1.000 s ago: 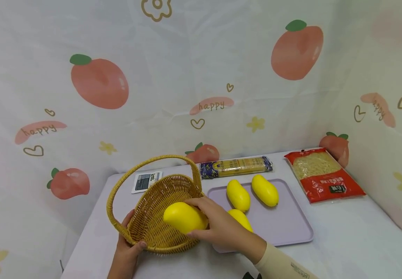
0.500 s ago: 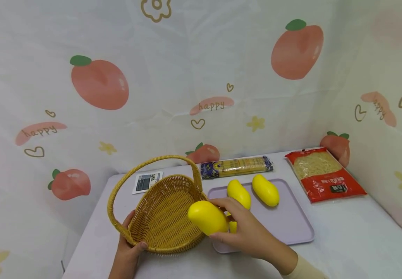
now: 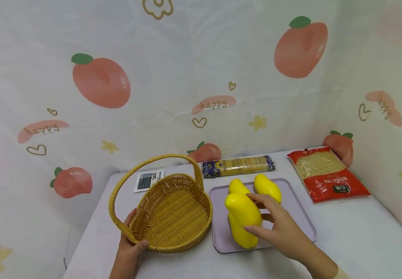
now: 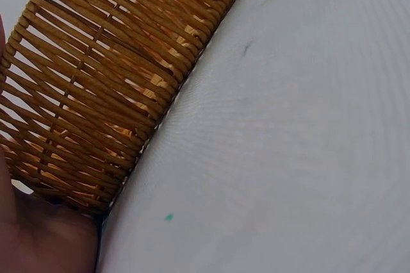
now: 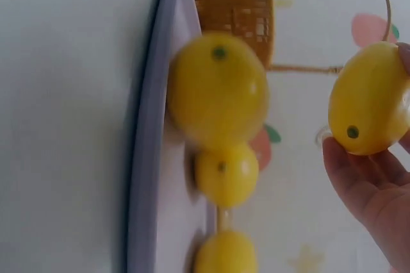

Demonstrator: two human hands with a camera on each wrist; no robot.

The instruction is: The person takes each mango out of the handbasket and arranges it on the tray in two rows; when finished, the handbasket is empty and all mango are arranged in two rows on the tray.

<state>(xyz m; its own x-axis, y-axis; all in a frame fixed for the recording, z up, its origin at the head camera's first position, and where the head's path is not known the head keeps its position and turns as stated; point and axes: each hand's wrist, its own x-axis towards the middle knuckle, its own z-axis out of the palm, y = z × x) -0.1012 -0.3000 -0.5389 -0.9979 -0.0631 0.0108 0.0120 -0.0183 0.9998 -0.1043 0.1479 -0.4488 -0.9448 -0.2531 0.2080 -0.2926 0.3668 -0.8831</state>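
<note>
My left hand (image 3: 130, 248) grips the left rim of a brown wicker basket (image 3: 178, 217), thumb over the edge; nothing lies inside the basket. In the left wrist view the woven basket wall (image 4: 102, 74) stands on the white cloth beside the hand. My right hand (image 3: 281, 228) holds a yellow mango (image 3: 241, 209) between thumb and fingers, raised over the lilac tray (image 3: 295, 217). Under it a second mango (image 3: 243, 236) is partly hidden, and two more, a left mango (image 3: 237, 186) and a right mango (image 3: 268, 187), lie farther back. The right wrist view shows the held mango (image 5: 368, 100) well above the tray.
Behind the tray lies a long pack of noodles (image 3: 239, 166). A red bag of pale dry food (image 3: 328, 174) is at the right. A small white packet (image 3: 148, 180) lies behind the basket. A printed curtain (image 3: 166, 77) closes off the back and sides.
My right hand has carried the mango rightward, from over the basket to over the tray. My left hand still holds the basket in place.
</note>
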